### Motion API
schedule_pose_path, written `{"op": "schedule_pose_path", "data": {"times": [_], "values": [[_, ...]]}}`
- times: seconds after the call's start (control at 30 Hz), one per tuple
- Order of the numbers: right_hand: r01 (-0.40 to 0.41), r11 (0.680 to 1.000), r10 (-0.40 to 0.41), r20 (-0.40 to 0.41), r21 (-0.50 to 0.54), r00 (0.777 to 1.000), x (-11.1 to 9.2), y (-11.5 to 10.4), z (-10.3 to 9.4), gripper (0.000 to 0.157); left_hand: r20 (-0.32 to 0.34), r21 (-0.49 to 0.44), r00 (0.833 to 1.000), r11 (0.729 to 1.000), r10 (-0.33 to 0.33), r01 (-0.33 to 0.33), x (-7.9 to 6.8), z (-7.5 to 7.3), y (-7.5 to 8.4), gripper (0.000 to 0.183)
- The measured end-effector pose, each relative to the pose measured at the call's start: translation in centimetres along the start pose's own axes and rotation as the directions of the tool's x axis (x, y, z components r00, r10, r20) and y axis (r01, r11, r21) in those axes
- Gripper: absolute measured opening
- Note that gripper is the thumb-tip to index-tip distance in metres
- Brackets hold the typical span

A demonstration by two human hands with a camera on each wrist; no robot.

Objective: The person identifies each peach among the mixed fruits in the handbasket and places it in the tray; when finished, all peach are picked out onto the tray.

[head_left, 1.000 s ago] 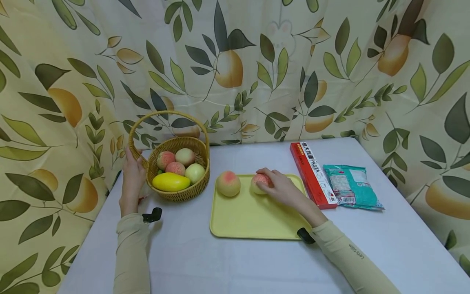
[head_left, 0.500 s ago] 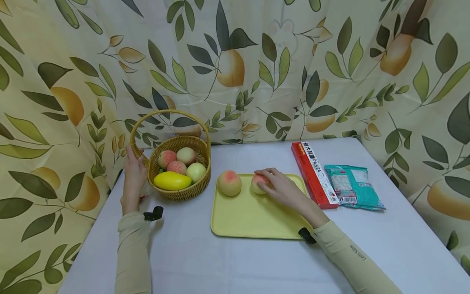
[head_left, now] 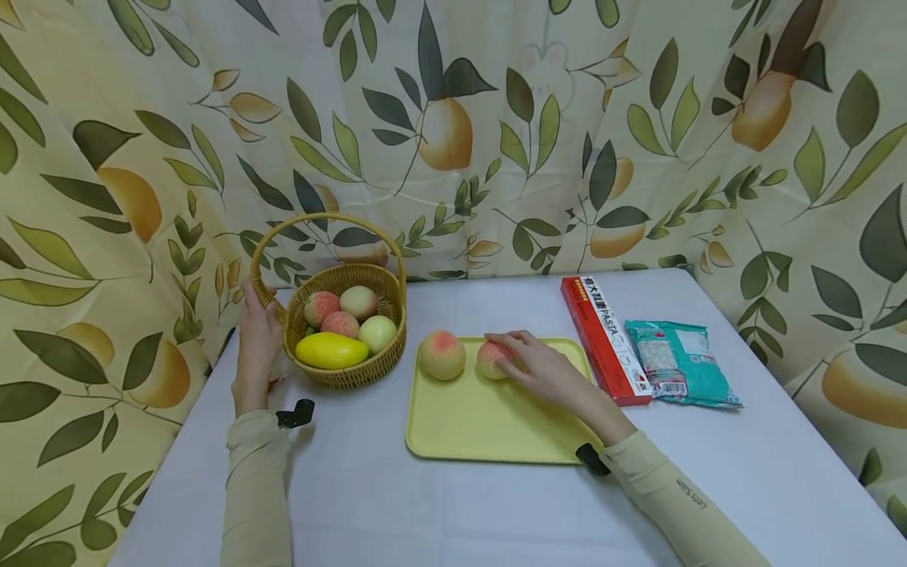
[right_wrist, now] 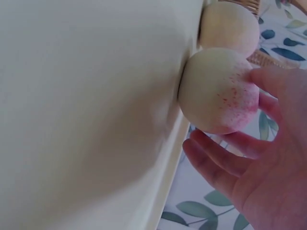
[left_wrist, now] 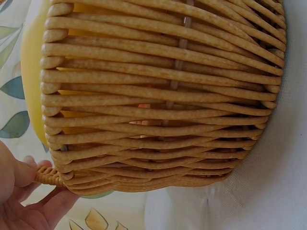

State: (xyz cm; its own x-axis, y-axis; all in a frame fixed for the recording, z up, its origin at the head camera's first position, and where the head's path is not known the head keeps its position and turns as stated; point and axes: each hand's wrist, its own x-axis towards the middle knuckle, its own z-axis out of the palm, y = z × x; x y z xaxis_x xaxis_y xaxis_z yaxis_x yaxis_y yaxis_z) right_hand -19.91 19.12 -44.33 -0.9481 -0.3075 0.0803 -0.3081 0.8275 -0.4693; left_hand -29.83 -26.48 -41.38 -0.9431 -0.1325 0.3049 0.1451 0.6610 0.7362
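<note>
My left hand holds the wicker basket at the foot of its handle. In the left wrist view, thumb and fingers pinch that handle beside the woven wall. Inside the basket are several peach-like fruits, a pale green round fruit and a long yellow fruit. My right hand grips a pink-speckled peach on the yellow tray, thumb on one side and fingers curled on the other. Another peach sits on the tray to its left.
Right of the tray lies a red pasta box, with a teal bag beside it. A white cloth covers the table. Patterned curtains hang behind and at the sides.
The speckled peach has shifted slightly left on the tray, along with my right hand. My left hand and the basket have stayed in place.
</note>
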Motion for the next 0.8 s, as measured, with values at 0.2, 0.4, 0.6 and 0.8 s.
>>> {"op": "schedule_pose_path", "data": {"times": [0.2, 0.4, 0.6, 0.8], "values": [[0.011, 1.0, -0.011, -0.009, 0.008, 1.0, -0.2, 0.1, 0.1, 0.055, -0.01, -0.005, 1.0, 1.0, 0.02, -0.02, 0.0, 0.1, 0.0, 0.059], [0.056, 0.998, -0.056, -0.065, -0.008, 0.996, -0.1, -0.1, -0.1, 0.057, -0.011, -0.01, 0.999, 0.999, 0.032, -0.032, 0.2, 0.1, -0.1, 0.059], [0.121, 0.992, -0.124, -0.116, -0.03, 0.986, 1.0, -1.8, -0.8, 0.057, -0.02, -0.007, 0.999, 1.0, 0.026, -0.026, 0.4, 0.2, -0.3, 0.059], [0.209, 0.978, -0.21, -0.076, -0.014, 0.975, 2.9, -4.5, -0.8, 0.055, -0.053, -0.023, 0.997, 0.998, 0.051, -0.053, 0.2, 0.4, -0.4, 0.058]]}}
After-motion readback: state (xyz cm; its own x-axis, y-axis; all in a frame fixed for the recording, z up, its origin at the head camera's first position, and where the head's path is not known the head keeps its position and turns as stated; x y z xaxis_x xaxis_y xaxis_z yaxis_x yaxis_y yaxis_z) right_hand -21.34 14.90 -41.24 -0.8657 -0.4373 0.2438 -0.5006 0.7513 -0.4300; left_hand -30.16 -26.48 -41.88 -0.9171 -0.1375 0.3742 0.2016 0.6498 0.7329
